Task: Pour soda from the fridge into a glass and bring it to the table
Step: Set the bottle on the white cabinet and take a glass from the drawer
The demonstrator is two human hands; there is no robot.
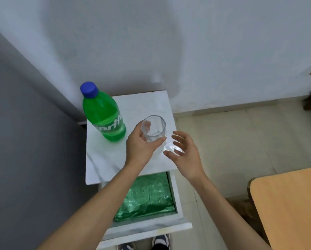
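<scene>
A green Sprite bottle (104,114) with a blue cap stands upright on the white marble top of a small stand (104,159), at its back left. My left hand (142,147) grips an empty clear glass (153,128), holding it tilted just above the marble top, to the right of the bottle. My right hand (183,152) hovers beside the glass on its right, fingers spread, with nothing in it. No soda shows in the glass.
An open drawer (178,204) under the marble top is lined with crinkled green foil. A grey fridge side (24,123) fills the left. A light wooden table corner (286,204) sits at the lower right. White wall behind, beige floor to the right.
</scene>
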